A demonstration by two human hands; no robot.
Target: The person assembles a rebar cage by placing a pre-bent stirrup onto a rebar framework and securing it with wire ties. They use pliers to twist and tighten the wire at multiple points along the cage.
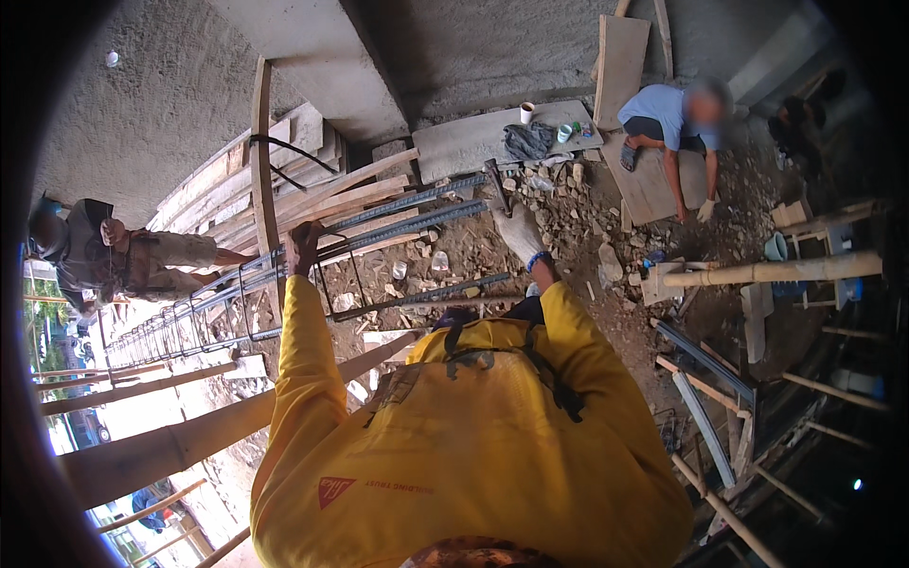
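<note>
A long rebar cage (402, 225) of ribbed steel bars with thin stirrups runs from the far left toward the middle. My bare left hand (301, 248) is closed round its upper bars, beside an upright wooden plank (263, 170). By the bars' right ends, my right hand (518, 234), in a pale work glove, is closed on a dark hammer-like metal tool (496, 182). The tool's head points away from me, close to the bar ends; whether it touches them I cannot tell. The glove hides its lower part.
A co-worker (668, 118) crouches on boards at the far right, hands near the rubble. Another person (142, 256) stands at the left, beside the cage. Stacked planks (312, 156) lean by a concrete column (308, 62). Bamboo poles (772, 270) and loose stones (568, 213) lie about.
</note>
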